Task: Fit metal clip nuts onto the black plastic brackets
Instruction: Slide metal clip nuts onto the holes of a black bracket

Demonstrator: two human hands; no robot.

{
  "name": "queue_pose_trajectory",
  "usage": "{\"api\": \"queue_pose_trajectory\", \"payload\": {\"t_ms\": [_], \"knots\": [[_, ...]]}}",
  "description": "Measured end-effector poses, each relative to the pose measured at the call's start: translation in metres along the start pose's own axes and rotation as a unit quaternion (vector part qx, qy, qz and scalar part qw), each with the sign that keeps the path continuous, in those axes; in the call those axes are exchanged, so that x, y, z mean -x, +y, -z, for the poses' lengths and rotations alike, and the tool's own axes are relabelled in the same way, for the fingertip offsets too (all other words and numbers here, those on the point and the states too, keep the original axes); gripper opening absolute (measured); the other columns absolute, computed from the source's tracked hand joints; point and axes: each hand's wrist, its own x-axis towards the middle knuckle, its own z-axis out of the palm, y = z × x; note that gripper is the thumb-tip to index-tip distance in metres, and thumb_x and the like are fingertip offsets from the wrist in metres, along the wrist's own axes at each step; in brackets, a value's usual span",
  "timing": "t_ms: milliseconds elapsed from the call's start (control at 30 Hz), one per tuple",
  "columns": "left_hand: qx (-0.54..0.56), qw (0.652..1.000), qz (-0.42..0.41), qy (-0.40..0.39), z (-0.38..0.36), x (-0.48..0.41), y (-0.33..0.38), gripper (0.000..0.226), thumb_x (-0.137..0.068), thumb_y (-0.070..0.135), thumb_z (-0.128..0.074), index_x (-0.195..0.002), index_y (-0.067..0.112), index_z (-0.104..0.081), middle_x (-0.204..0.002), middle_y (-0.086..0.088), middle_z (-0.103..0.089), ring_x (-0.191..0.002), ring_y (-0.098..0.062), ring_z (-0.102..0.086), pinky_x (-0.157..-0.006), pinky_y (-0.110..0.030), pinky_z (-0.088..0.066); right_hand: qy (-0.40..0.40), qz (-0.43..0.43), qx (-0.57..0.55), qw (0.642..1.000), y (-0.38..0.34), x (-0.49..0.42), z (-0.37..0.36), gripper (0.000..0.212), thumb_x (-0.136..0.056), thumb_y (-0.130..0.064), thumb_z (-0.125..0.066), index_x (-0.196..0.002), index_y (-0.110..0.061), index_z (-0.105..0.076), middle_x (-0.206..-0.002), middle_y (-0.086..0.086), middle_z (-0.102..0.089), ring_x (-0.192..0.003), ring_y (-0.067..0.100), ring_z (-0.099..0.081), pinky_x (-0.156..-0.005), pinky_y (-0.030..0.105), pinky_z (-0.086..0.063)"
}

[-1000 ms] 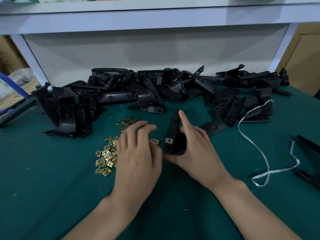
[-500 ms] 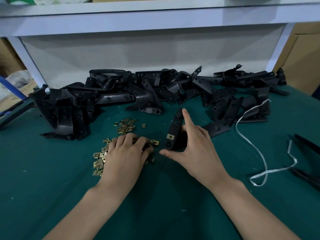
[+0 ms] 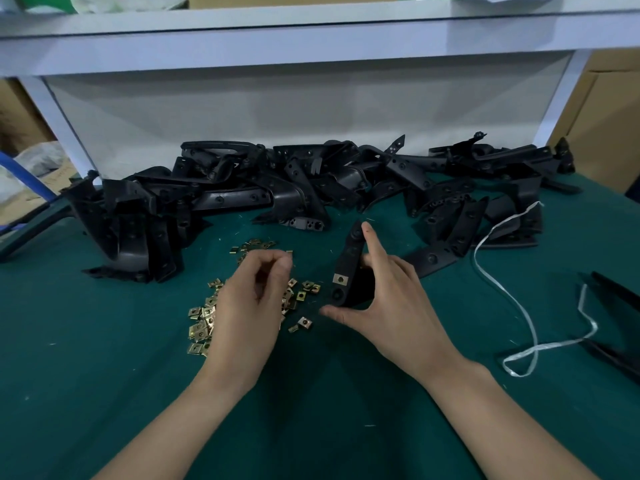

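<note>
While the right hand [image 3: 391, 306] grips a black bracket [image 3: 348, 268] stood on end on the mat, its thumb hooks under the lower end and its index finger [image 3: 372, 247] runs straight up along the upper part. One clip nut [image 3: 340, 279] sits fitted on the bracket near the lower end.

Left hand [image 3: 247, 303] is just beside it, over the loose nuts [image 3: 202, 323]. Fingers are curled in, tips bunched against the thumb; cannot tell if a nut is pinched there. Loose nuts are scattered under and around that hand, a few more near the bracket's foot.

Behind both hands a pile of brackets [image 3: 277, 195] runs across the back of the table, tangled, some leaning.

White strap [image 3: 475, 254] snakes down the right side of the green mat [image 3: 138, 393], looping near long black parts [image 3: 614, 294] at the right edge.

Mat covers the whole tabletop, with small flecks of debris on it.

White shelf [image 3: 311, 39] spans overhead on white posts, pale back panel [image 3: 277, 109] below it. Cardboard boxes [image 3: 613, 126] stand at far right, more cardboard and a blue tube [image 3: 24, 174] at far left.
</note>
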Motion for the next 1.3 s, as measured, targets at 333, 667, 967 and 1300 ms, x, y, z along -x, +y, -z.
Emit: {"api": "queue_pose_trajectory", "payload": {"t_ms": [333, 667, 967, 1300], "knots": [[0.416, 0.879, 0.222, -0.073, -0.015, 0.008, 0.001, 0.023, -0.089, 0.025, -0.061, -0.094, 0.01, -0.079, -0.087, -0.007, -0.07, -0.073, -0.012, -0.063, -0.066, -0.022, -0.056, -0.014, -0.02, -0.003, 1.0, -0.001, -0.002, -0.001, 0.115, -0.07, -0.07, -0.066, -0.157, -0.022, -0.008, -0.115, -0.019, -0.054, -0.111, -0.004, -0.034, -0.103, 0.023, -0.025], [0.407, 0.884, 0.216, -0.073, -0.018, 0.008, 0.0, 0.032, -0.09, 0.027, -0.061, -0.105, 0.001, -0.071, -0.086, -0.007, -0.07, -0.07, -0.011, -0.062, -0.063, -0.022, -0.054, -0.014, -0.008, 0.0, 1.0, -0.001, -0.001, 0.0, 0.115, -0.07, -0.065, -0.069, -0.158, -0.017, -0.013, -0.11, -0.022, -0.041, -0.113, 0.0, -0.034, -0.101, -0.004, -0.006], [0.401, 0.893, 0.191, -0.077, -0.017, 0.007, -0.005, 0.025, -0.085, 0.022, -0.067, -0.107, 0.02, -0.077, -0.097, 0.0, -0.072, -0.076, -0.006, -0.062, -0.068, -0.021, -0.054, -0.032, -0.013, -0.011, 0.999, -0.003, -0.002, 0.003, 0.118, -0.071, -0.065, -0.071, -0.159, -0.017, -0.009, -0.112, -0.023, -0.042, -0.114, 0.001, -0.033, -0.099, -0.006, -0.001], [0.4, 0.894, 0.182, -0.088, -0.017, 0.007, -0.003, 0.024, -0.081, 0.018, -0.069, -0.103, 0.02, -0.078, -0.08, 0.003, -0.066, -0.073, -0.006, -0.061, -0.066, -0.021, -0.054, -0.04, -0.008, -0.014, 0.999, -0.004, -0.001, 0.002, 0.117, -0.071, -0.066, -0.068, -0.159, -0.017, -0.008, -0.125, -0.007, -0.061, -0.116, 0.003, -0.033, -0.1, -0.005, 0.0]]}}
